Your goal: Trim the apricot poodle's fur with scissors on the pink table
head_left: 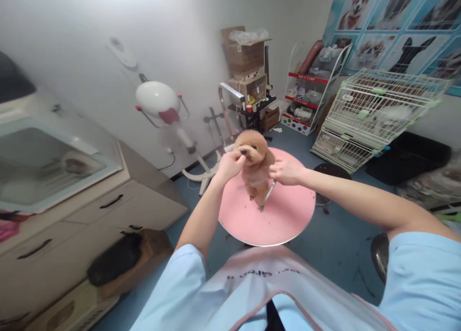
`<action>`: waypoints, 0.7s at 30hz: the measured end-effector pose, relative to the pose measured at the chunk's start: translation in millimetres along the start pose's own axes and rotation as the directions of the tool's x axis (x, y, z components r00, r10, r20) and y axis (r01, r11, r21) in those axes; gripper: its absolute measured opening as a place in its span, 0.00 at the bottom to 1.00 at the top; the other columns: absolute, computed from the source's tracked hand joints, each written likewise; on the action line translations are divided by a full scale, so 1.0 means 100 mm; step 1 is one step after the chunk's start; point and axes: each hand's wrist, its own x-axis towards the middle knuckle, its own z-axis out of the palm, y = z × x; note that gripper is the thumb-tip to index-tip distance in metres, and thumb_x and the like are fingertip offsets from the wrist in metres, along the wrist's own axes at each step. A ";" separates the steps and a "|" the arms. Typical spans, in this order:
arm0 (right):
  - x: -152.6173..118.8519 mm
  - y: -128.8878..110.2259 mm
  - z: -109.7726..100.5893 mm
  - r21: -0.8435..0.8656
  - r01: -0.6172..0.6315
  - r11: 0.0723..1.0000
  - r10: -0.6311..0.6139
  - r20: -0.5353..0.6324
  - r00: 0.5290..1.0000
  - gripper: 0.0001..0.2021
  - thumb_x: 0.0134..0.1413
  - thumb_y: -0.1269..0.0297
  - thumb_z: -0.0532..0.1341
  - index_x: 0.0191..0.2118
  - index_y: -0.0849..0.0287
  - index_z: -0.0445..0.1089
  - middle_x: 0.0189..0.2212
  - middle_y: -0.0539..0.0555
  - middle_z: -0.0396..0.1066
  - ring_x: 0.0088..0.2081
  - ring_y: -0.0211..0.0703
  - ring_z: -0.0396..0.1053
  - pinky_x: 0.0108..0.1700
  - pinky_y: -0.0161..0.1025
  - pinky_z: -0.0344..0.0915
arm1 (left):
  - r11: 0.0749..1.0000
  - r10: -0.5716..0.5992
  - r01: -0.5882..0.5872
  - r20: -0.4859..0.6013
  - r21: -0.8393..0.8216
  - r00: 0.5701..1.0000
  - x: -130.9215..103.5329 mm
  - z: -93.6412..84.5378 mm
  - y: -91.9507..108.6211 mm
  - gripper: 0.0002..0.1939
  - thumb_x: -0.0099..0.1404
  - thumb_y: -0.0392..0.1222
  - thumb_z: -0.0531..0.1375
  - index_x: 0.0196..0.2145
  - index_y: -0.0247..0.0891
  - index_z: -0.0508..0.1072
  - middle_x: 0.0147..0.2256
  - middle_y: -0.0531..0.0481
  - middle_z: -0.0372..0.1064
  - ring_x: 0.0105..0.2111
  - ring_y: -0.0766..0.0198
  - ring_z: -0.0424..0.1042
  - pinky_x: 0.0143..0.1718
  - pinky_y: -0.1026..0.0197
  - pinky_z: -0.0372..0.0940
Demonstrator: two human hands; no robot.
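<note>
Head view. A small brown dog (254, 165) stands on a round pink table (288, 215) at the centre of the frame, facing the camera.

Left hand (230, 164): closed on the muzzle of the dog from the 9 o'clock side, fingers curled under the chin. The forearm runs down toward 7 o'clock to a light blue sleeve.

Right hand (286, 171): closed on a pair of scissors (269, 192), positioned at the 3 o'clock side of the dog, touching or just beside its chest fur; exact contact cannot be told. The blades point down toward 7 o'clock, ending near the front paws. The forearm runs out toward 4 o'clock.

The two hands are apart, one on each side of the head of the dog.

Surroundings:
- A white stand dryer (158, 100) at 10 o'clock from the table, against the wall.
- A metal grooming arm (227, 100) at 12 o'clock, just behind the table.
- A stack of cardboard boxes (244, 52) at 12 o'clock, further back.
- A white wire cage (374, 110) at 2 o'clock, well apart from the table.
- A cabinet with drawers (118, 206) at 9 o'clock.
- A pale apron (266, 283) at 6 o'clock, on the person.
</note>
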 end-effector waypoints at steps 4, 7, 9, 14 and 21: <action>0.00 -0.16 0.06 0.026 -0.212 0.977 0.213 -0.019 0.977 0.12 0.58 0.74 0.56 0.38 0.65 0.78 0.35 0.64 0.76 0.40 0.51 0.71 0.49 0.49 0.56 | 0.996 0.069 -0.068 -0.012 0.055 0.998 0.05 0.07 0.13 0.17 0.60 0.38 0.55 0.17 0.36 0.56 0.19 0.53 0.53 0.23 0.69 0.54 0.28 0.62 0.46; -0.12 -0.56 0.51 0.174 -0.134 0.976 0.090 0.242 0.966 0.14 0.57 0.75 0.55 0.37 0.62 0.80 0.36 0.62 0.77 0.41 0.50 0.72 0.52 0.49 0.56 | 1.000 -0.001 0.001 -0.021 -0.017 1.000 0.06 0.13 0.02 0.18 0.61 0.39 0.56 0.16 0.36 0.56 0.18 0.54 0.49 0.22 0.69 0.52 0.27 0.62 0.46; -0.25 -0.94 0.98 0.266 -0.212 0.940 0.091 0.403 0.911 0.13 0.57 0.74 0.57 0.37 0.61 0.80 0.37 0.63 0.78 0.40 0.51 0.73 0.52 0.49 0.58 | 0.995 -0.073 0.072 -0.016 -0.065 0.997 0.07 0.16 -0.08 0.19 0.62 0.39 0.56 0.16 0.36 0.55 0.17 0.55 0.48 0.22 0.69 0.51 0.27 0.62 0.45; -0.46 -1.66 1.92 0.382 -0.528 0.759 0.270 0.553 0.788 0.12 0.56 0.73 0.59 0.38 0.61 0.81 0.43 0.66 0.78 0.45 0.54 0.75 0.49 0.45 0.62 | 0.999 -0.005 0.004 -0.031 -0.039 1.000 0.14 0.14 -0.10 0.19 0.62 0.39 0.56 0.17 0.35 0.56 0.18 0.54 0.54 0.23 0.69 0.54 0.27 0.62 0.46; 0.34 -1.91 1.76 0.846 -0.511 0.151 0.750 0.239 0.616 0.16 0.66 0.58 0.53 0.30 0.58 0.71 0.30 0.55 0.75 0.34 0.45 0.72 0.40 0.38 0.65 | 0.957 0.056 -0.058 0.017 0.283 0.998 0.21 -0.03 0.25 0.18 0.65 0.42 0.56 0.18 0.35 0.61 0.21 0.51 0.61 0.25 0.67 0.56 0.29 0.63 0.47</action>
